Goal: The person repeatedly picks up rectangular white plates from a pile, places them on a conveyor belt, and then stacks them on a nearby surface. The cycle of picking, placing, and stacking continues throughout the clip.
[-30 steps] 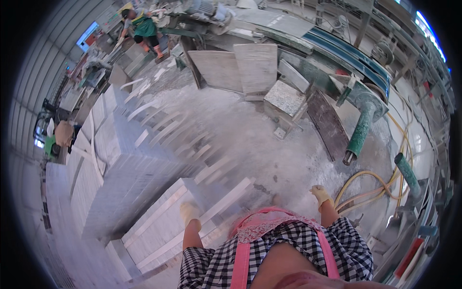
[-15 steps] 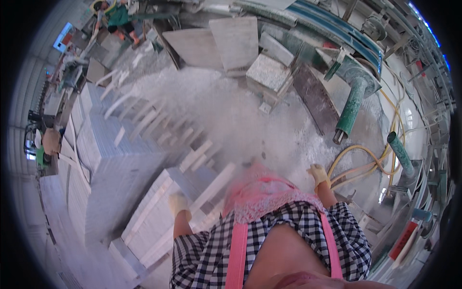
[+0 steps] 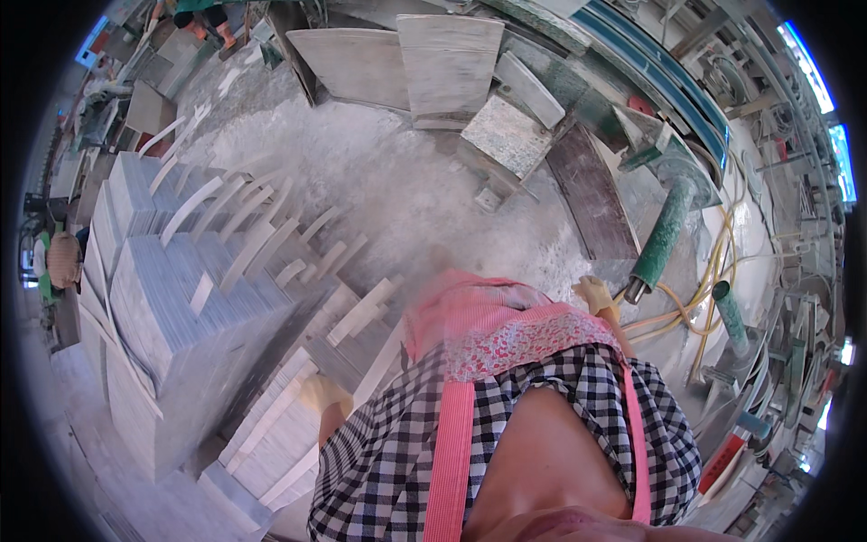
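Observation:
My left hand (image 3: 325, 395), in a pale yellow work glove, hangs low over a stack of pale stone strips (image 3: 275, 425). Its fingers look loosely extended, with nothing seen in them; I cannot tell whether it touches the stack. On my other side, my right hand (image 3: 593, 295), gloved alike, is held away from my body with its fingers loosely apart and nothing in them. Closest to it are yellow hoses (image 3: 673, 307) and a green tube (image 3: 666, 237) with a bare metal end. A pink apron (image 3: 488, 316) covers my front.
Left stands a tall stack of grey slabs (image 3: 194, 316), with curved strips (image 3: 194, 210) jutting from its top. Slabs (image 3: 449, 68) lean at the far side beside a speckled block (image 3: 508, 135). Dusty floor (image 3: 388, 181) lies ahead. A person (image 3: 203, 20) is at the far left.
The view has shifted, and the slab stacks sit further left. My left hand appears lower and further left, my right hand slightly higher. Less of the far person shows.

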`<state>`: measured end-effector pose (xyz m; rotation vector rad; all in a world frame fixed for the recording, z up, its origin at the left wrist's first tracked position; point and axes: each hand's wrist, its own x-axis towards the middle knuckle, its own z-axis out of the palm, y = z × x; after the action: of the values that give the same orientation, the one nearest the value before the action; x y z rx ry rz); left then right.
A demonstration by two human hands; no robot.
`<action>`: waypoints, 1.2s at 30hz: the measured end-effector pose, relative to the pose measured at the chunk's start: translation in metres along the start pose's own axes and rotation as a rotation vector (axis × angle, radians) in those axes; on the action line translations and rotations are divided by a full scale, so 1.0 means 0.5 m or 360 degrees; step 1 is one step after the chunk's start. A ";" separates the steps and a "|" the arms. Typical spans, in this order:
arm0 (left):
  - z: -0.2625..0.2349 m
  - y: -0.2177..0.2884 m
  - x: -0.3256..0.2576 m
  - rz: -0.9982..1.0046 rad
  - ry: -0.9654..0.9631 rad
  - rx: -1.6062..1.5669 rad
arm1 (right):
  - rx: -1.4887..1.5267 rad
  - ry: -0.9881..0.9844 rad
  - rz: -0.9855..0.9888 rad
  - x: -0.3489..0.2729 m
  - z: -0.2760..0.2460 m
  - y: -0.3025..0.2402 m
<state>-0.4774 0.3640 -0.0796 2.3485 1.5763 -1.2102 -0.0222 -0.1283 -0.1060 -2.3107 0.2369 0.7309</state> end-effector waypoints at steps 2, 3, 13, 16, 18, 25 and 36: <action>0.006 -0.008 0.015 0.0033 0.0002 -0.0063 | -0.0169 -0.0021 -0.0156 0.052 0.003 -0.083; 0.011 -0.009 0.023 0.0075 -0.0027 -0.0111 | -0.0440 0.0001 -0.0263 0.076 0.007 -0.132; -0.150 0.020 0.129 0.0432 -0.0875 -0.0838 | 0.0135 -0.0102 -0.0348 0.233 0.124 -0.458; -0.264 0.096 0.178 0.0650 -0.1151 -0.1262 | 0.0036 -0.0092 -0.0250 0.322 0.139 -0.442; -0.330 0.170 0.231 0.0753 -0.1017 -0.1521 | -0.0099 -0.0095 -0.0137 0.392 0.148 -0.440; -0.564 0.455 0.440 0.0747 -0.0072 -0.2086 | 0.0423 0.0031 -0.0170 0.537 0.122 -0.520; -1.140 0.952 0.460 0.1854 0.0352 -0.1747 | 0.0934 0.0518 -0.0006 0.514 -0.024 -0.540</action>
<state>0.2679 0.5701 -0.0008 1.9326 0.3610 0.1707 0.2915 0.0725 -0.0915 -1.8461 0.5188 0.2275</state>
